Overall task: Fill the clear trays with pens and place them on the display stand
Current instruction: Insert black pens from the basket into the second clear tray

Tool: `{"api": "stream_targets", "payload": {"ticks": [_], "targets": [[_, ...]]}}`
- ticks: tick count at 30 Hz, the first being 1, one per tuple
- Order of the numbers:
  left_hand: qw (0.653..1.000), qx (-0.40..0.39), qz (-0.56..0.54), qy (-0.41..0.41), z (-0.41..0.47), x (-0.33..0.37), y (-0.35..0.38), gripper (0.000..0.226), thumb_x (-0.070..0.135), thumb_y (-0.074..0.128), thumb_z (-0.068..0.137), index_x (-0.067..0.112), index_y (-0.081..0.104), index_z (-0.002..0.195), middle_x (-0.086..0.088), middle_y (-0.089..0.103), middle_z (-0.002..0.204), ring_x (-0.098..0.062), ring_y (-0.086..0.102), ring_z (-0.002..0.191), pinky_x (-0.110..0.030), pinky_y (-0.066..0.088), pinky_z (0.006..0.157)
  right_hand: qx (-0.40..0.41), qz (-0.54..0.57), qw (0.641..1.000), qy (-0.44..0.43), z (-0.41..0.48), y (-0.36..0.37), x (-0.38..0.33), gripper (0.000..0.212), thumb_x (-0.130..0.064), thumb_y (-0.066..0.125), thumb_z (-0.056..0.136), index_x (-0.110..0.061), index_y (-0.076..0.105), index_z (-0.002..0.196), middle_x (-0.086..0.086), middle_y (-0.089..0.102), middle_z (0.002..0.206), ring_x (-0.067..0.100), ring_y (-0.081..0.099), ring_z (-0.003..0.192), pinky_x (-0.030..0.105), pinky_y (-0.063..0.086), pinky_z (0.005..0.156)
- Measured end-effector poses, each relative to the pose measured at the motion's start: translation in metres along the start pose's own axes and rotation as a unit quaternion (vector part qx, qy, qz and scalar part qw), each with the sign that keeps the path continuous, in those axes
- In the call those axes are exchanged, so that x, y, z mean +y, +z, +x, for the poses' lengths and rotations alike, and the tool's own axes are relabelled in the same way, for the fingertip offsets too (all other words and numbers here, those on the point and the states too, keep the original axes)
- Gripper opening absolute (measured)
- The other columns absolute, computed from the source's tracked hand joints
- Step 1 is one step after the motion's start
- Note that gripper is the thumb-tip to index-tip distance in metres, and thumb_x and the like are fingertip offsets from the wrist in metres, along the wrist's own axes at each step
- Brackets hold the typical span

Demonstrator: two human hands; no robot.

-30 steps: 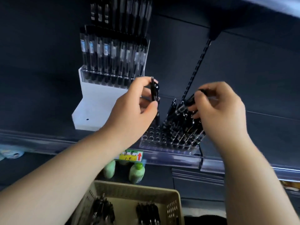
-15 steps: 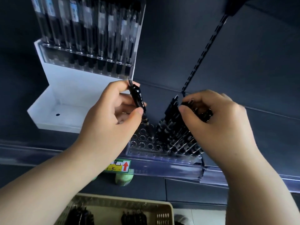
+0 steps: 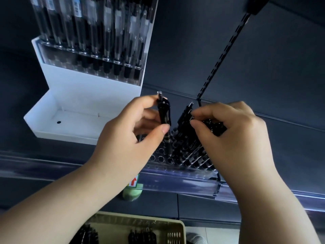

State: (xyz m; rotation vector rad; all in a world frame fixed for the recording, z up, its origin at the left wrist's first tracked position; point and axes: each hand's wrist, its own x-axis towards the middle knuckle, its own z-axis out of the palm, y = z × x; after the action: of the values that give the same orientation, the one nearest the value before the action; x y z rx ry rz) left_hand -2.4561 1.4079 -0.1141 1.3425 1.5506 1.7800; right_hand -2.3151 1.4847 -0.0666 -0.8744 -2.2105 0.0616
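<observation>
- White plastic display stand [image 3: 82,103], left of and behind the open clear tray: stepped, its lower shelf bare apart from one small hole.
- Clear filled tray [image 3: 95,55], up and left of the open tray, seated on the stand's top step; rows of upright labelled pens inside, blurred.
- Beige perforated basket [image 3: 123,219], below the open tray at the bottom edge of view; dark bundles of pens lie in it.
- Left hand [image 3: 126,138], at the open tray's left end: thumb and fingertips pinch one pen.
- Black retractable pen [image 3: 164,112], in that pinch, roughly upright, lower end down among the tray's vacant holes; whether it is seated, cannot tell.
- Clear open tray [image 3: 177,170], a grid of round sockets resting at the front lip of the dark shelf; left sockets vacant, right ones occupied.
- Black standing pens [image 3: 186,138], in the tray's right half, leaning leftward and fanned rather than vertical.
- Right hand [image 3: 235,138], over the tray's right end: fingers curled round the tops of the standing cluster, holding it together.
- Black slotted upright [image 3: 225,53], rising behind the tray's right end.
- Hazards, as judged: a tip that misses its socket could skid and jostle its neighbours; loosening the right-hand hold might let the leaning cluster splay; downward pressure so near the shelf lip could tip the tray toward the basket.
</observation>
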Motion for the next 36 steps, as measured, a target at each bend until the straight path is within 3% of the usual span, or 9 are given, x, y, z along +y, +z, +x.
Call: {"api": "stream_targets", "payload": {"ticks": [4, 9, 12, 16, 19, 20, 22, 28, 36], "targets": [[0.998, -0.028, 0.039, 0.030, -0.002, -0.003, 0.005, 0.027, 0.031, 0.064, 0.078, 0.035, 0.062, 0.104, 0.019, 0.068, 0.094, 0.003, 0.064, 0.088, -0.005, 0.045, 0.076, 0.018, -0.007, 1.000, -0.018, 0.000, 0.000, 0.000, 0.014, -0.017, 0.069, 0.073, -0.020, 0.074, 0.086, -0.017, 0.058, 0.076, 0.021, 0.059, 0.084, 0.042, 0.050, 0.074], [0.987, -0.067, 0.131, 0.062, -0.003, -0.010, 0.014, 0.028, 0.012, 0.076, 0.075, 0.022, 0.070, 0.101, 0.019, 0.068, 0.083, 0.006, 0.063, 0.081, -0.002, 0.043, 0.074, 0.056, -0.001, 0.998, -0.017, 0.000, 0.001, 0.000, 0.013, -0.019, 0.066, 0.078, -0.019, 0.072, 0.090, -0.018, 0.057, 0.080, 0.018, 0.057, 0.083, 0.033, 0.047, 0.076], [0.972, -0.079, 0.208, 0.071, -0.001, -0.012, 0.017, 0.021, 0.016, 0.077, 0.074, 0.014, 0.072, 0.094, 0.011, 0.068, 0.078, 0.000, 0.059, 0.084, -0.003, 0.041, 0.071, 0.074, 0.004, 0.997, -0.010, -0.001, 0.000, 0.002, 0.012, -0.018, 0.065, 0.080, -0.018, 0.072, 0.090, -0.017, 0.057, 0.079, 0.018, 0.056, 0.082, 0.028, 0.044, 0.075], [0.966, -0.082, 0.232, 0.084, 0.003, -0.013, 0.020, 0.019, 0.019, 0.078, 0.074, 0.010, 0.071, 0.089, 0.003, 0.069, 0.077, -0.005, 0.056, 0.085, -0.006, 0.039, 0.071, 0.065, 0.005, 0.998, -0.008, -0.002, 0.001, 0.004, 0.012, -0.017, 0.064, 0.081, -0.017, 0.072, 0.091, -0.015, 0.058, 0.079, 0.018, 0.057, 0.082, 0.026, 0.043, 0.076], [0.951, -0.102, 0.273, 0.105, 0.000, -0.015, 0.022, 0.017, 0.022, 0.077, 0.075, 0.011, 0.070, 0.084, 0.000, 0.069, 0.074, -0.011, 0.061, 0.064, -0.019, 0.046, 0.059, 0.055, 0.007, 0.998, -0.011, -0.004, 0.002, 0.004, 0.012, -0.015, 0.064, 0.080, -0.017, 0.072, 0.089, -0.011, 0.064, 0.080, 0.019, 0.058, 0.082, 0.030, 0.046, 0.075], [0.945, -0.104, 0.290, 0.114, -0.001, -0.015, 0.023, 0.017, 0.023, 0.077, 0.075, 0.011, 0.069, 0.083, -0.001, 0.068, 0.073, -0.016, 0.063, 0.063, -0.027, 0.050, 0.057, 0.054, 0.007, 0.998, -0.011, -0.004, 0.002, 0.004, 0.012, -0.014, 0.064, 0.080, -0.017, 0.072, 0.089, -0.010, 0.065, 0.080, 0.020, 0.058, 0.082, 0.031, 0.046, 0.075], [0.940, -0.099, 0.303, 0.125, -0.003, -0.016, 0.023, 0.017, 0.023, 0.078, 0.075, 0.010, 0.069, 0.082, -0.001, 0.068, 0.071, -0.020, 0.063, 0.062, -0.030, 0.052, 0.054, 0.055, 0.009, 0.998, -0.009, -0.005, 0.001, 0.004, 0.013, -0.015, 0.064, 0.080, -0.017, 0.072, 0.089, -0.008, 0.066, 0.081, 0.019, 0.058, 0.083, 0.030, 0.046, 0.076], [0.933, -0.120, 0.323, 0.101, -0.004, -0.021, 0.017, 0.022, 0.033, 0.070, 0.080, 0.015, 0.067, 0.092, 0.001, 0.068, 0.085, -0.019, 0.063, 0.077, -0.032, 0.051, 0.066, 0.070, 0.016, 0.997, -0.014, -0.006, -0.003, 0.006, 0.012, -0.016, 0.063, 0.083, -0.015, 0.072, 0.090, -0.007, 0.065, 0.079, 0.019, 0.058, 0.081, 0.027, 0.045, 0.076], [0.867, -0.112, 0.455, 0.171, -0.017, -0.015, -0.010, 0.031, 0.022, 0.070, 0.080, 0.005, 0.067, 0.106, -0.010, 0.069, 0.092, -0.031, 0.065, 0.085, -0.040, 0.055, 0.072, 0.064, 0.051, 0.992, -0.095, -0.040, -0.007, -0.009, 0.010, -0.008, 0.062, 0.085, -0.006, 0.071, 0.087, 0.001, 0.066, 0.080, 0.020, 0.058, 0.074, 0.025, 0.045, 0.073]]}}
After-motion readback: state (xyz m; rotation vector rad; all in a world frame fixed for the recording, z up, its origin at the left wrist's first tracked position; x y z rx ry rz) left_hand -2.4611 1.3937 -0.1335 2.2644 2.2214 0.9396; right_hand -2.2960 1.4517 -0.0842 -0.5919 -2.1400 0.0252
